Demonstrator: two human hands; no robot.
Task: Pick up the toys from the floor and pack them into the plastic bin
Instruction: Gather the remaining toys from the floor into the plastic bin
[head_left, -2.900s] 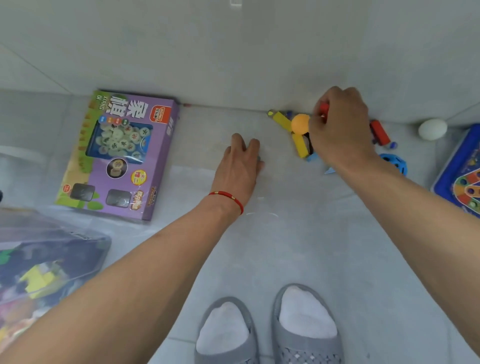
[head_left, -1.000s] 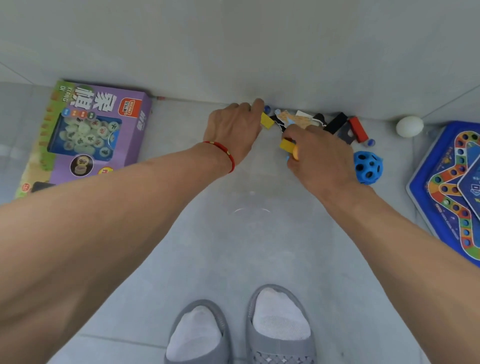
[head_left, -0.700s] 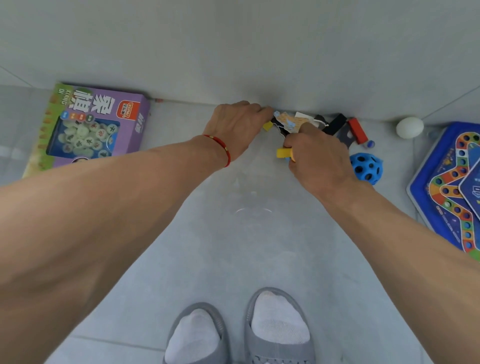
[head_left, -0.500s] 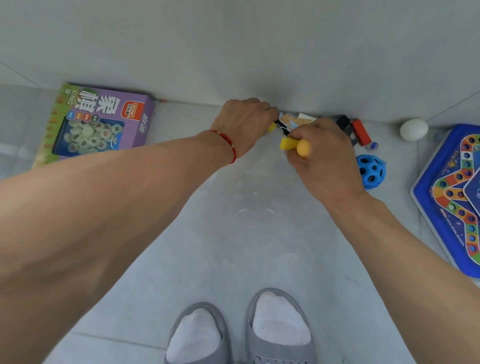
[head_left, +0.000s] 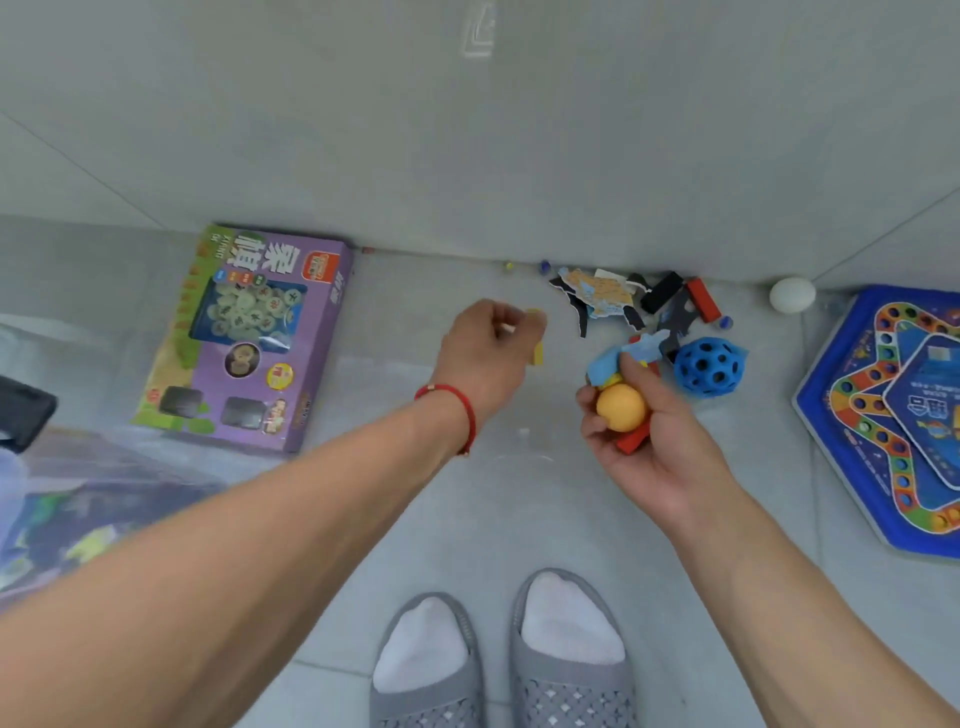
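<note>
Lifting away from the wall now — both hands have come up loaded. Right hand (head_left: 641, 431) curls round an orange ball (head_left: 621, 408) and blocks; left hand (head_left: 488, 348) pinches a yellow block (head_left: 536, 332). Next stop, surely, the plastic bin (head_left: 67, 499) at left.

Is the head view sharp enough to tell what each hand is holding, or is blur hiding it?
Head view: the right hand and its orange ball read sharp; the left hand is motion-smeared, with only a yellow piece showing. Lighting is even and soft, with the edges bowed.
</note>
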